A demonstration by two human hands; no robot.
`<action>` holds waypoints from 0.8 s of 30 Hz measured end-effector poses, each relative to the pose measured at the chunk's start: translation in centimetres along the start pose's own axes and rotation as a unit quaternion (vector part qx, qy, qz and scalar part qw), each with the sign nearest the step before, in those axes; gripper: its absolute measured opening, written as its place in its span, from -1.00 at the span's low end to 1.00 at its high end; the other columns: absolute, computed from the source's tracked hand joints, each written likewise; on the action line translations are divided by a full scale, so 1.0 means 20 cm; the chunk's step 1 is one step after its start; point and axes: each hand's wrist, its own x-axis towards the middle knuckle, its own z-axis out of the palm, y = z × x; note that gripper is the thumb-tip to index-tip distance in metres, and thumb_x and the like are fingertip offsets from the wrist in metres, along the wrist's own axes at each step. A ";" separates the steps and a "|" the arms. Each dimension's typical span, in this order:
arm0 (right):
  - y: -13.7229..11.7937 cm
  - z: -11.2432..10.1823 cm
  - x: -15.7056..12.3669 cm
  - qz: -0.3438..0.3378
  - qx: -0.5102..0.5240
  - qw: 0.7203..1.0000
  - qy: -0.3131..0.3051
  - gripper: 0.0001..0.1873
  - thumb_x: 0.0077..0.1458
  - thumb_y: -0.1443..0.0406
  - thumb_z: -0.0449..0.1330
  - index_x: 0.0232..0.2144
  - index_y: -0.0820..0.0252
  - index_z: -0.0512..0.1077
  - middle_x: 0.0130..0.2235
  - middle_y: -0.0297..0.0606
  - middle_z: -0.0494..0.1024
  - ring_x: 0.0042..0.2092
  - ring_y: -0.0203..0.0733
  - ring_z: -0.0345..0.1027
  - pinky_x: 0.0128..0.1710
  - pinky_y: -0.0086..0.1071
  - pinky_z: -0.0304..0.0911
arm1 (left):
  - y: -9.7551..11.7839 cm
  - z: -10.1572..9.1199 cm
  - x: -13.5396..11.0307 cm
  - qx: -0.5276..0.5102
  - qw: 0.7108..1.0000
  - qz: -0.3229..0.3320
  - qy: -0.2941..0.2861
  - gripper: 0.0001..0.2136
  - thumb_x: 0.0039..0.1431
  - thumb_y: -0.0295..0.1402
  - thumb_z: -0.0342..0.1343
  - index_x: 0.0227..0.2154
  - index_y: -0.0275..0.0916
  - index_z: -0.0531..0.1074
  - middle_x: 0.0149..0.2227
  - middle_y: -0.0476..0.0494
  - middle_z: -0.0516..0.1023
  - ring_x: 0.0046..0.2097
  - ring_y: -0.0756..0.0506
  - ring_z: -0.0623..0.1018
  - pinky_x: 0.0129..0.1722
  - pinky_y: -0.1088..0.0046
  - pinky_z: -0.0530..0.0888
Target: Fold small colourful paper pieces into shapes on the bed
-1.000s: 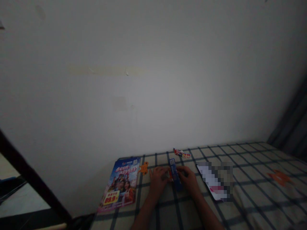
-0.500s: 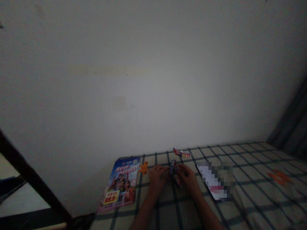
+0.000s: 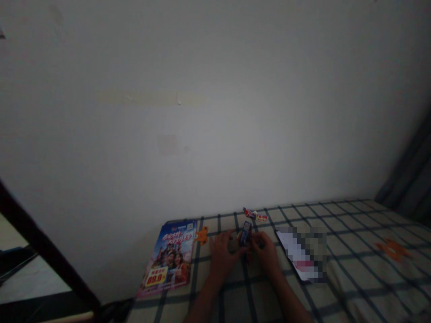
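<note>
Blue pkt (image 3: 246, 232) x1 – 2 hands (image 3: 222, 254) (image 3: 267, 252), 1 flyer (image 3: 170, 258)

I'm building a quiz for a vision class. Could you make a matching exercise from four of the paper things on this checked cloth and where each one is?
Things:
1. folded blue paper
2. colourful flyer
3. red and white scrap
4. white sheet

Places:
A. flat, left of the left hand
B. flat, right of the right hand
C. held between the two hands
D. nearest the wall, beyond the hands

Pairs: 1-C, 2-A, 3-D, 4-B
</note>
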 end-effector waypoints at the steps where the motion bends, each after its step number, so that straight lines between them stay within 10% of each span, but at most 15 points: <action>1: 0.00 0.00 0.00 -0.006 -0.002 1.000 -0.001 -0.66 0.01 0.00 0.23 -0.34 0.14 0.51 -0.35 -0.20 0.58 -0.27 -0.07 0.46 -0.23 -0.25 0.38 | 0.01 0.00 0.00 0.004 1.000 -0.004 -0.005 -0.40 -0.03 0.06 0.27 0.07 -0.09 0.45 -0.12 -0.14 0.58 0.01 -0.30 0.51 0.25 -0.23 0.06; 24: 0.02 0.00 0.00 -0.024 0.040 0.999 -0.024 -0.62 0.07 0.00 0.23 -0.21 0.13 0.55 -0.16 -0.11 0.61 -0.13 0.00 0.50 -0.08 -0.14 0.43 | -0.03 -0.04 0.02 -0.113 0.993 -0.028 -0.023 -0.73 0.16 -0.20 0.11 -0.12 -0.03 0.59 -0.09 -0.11 0.66 0.01 -0.24 0.56 0.33 -0.27 -0.20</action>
